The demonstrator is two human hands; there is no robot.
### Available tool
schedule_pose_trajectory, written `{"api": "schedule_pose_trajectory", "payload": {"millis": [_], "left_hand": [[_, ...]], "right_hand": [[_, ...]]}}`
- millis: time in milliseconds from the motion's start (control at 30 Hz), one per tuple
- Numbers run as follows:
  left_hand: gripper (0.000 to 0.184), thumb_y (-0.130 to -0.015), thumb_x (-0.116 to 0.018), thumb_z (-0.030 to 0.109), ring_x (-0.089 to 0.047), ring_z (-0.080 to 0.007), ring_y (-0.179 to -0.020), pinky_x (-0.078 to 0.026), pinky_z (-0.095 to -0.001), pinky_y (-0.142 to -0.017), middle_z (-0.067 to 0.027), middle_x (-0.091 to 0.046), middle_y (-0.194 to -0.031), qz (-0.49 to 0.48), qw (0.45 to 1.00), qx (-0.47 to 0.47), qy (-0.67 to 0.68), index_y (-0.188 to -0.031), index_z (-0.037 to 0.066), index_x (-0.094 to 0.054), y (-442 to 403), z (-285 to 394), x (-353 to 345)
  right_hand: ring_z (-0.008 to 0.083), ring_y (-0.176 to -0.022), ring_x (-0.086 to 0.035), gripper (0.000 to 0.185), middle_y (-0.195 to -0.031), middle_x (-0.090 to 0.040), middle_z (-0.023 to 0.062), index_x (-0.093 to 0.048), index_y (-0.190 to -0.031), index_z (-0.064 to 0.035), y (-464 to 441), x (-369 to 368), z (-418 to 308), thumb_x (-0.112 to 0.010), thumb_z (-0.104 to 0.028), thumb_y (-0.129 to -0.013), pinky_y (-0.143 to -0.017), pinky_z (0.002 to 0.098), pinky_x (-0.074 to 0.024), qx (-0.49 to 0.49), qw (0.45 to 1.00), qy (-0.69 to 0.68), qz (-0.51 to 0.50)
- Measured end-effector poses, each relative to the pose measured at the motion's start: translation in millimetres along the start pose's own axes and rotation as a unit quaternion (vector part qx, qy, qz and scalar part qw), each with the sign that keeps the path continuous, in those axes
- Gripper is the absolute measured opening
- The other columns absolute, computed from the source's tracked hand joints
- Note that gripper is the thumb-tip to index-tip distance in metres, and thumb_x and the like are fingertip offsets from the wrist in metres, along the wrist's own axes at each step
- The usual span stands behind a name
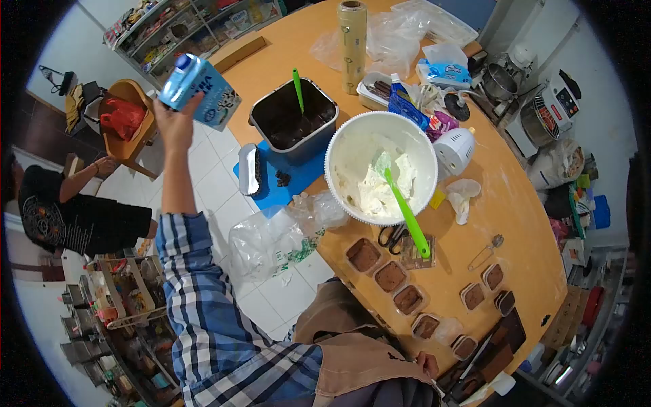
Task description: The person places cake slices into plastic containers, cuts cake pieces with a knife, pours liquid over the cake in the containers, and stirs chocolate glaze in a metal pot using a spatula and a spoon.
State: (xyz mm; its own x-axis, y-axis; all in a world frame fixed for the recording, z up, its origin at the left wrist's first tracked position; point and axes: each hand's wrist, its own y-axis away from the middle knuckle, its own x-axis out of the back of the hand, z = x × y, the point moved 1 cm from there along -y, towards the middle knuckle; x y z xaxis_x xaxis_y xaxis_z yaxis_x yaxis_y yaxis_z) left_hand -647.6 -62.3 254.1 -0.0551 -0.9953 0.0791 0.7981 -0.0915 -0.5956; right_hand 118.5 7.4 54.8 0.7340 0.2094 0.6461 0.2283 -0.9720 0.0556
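Raised at the upper left, my left hand [178, 119] grips a blue milk carton [203, 91] with a dark blue cap, held tilted. My right hand [427, 365] is low by the table's front edge, near small brown-filled tubs [464, 347]; its fingers look curled, but what they hold, if anything, is too small to tell. A white bowl [346, 139] holds white cream and a green spatula [410, 220]. Left of it stands a grey tub [298, 150] with dark contents and another green spatula [298, 88].
Another person [61, 203] stands at the left beside an orange chair [125, 136]. On the table [522, 237] are a plastic wrap roll [353, 51], a hand mixer [454, 150], scissors [392, 237] and a small strainer [487, 249]. Plastic bags [264, 241] hang at its near edge.
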Motion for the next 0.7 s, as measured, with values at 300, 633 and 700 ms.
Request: {"api": "schedule_pose_trajectory", "payload": {"millis": [300,633,700], "left_hand": [[0.064,-0.069,-0.077,0.018,-0.054,-0.025,-0.105,-0.042,-0.0409,-0.091,-0.0138,-0.056,-0.113,-0.116,0.991,-0.056,0.031,-0.123,-0.002,-0.048,104.1,218.1,46.9],[0.076,-0.056,-0.088,0.018,-0.059,-0.0203,-0.099,-0.049,-0.0331,-0.084,-0.0133,-0.056,-0.107,-0.467,0.842,0.251,0.105,-0.114,0.0,-0.042,359.6,282.0,-16.5],[0.071,-0.058,-0.087,0.02,-0.06,-0.0188,-0.096,-0.049,-0.0319,-0.081,-0.0153,-0.058,-0.105,-0.537,0.813,0.213,0.068,-0.111,0.0,-0.045,389.9,294.5,-36.5]], "right_hand": [[0.027,-0.057,-0.058,0.008,-0.066,-0.06,0.0141,-0.06,-0.076,0.0024,-54.5,38.1,-76.5,-0.065,-0.004,-0.077,-0.053,0.0334,-0.047,0.273,0.953,-0.068,-0.107],[0.0219,-0.055,-0.056,0.031,-0.07,-0.06,0.011,-0.061,-0.096,0.0029,-91.8,105.6,-222.7,-0.074,-0.014,-0.073,-0.05,0.0309,-0.0455,0.342,0.93,-0.101,-0.093],[0.0221,-0.055,-0.055,0.037,-0.07,-0.057,0.0099,-0.061,-0.097,0.0021,-88.3,111.2,-225.7,-0.077,-0.022,-0.072,-0.049,0.0316,-0.045,0.327,0.935,-0.086,-0.109]]}}
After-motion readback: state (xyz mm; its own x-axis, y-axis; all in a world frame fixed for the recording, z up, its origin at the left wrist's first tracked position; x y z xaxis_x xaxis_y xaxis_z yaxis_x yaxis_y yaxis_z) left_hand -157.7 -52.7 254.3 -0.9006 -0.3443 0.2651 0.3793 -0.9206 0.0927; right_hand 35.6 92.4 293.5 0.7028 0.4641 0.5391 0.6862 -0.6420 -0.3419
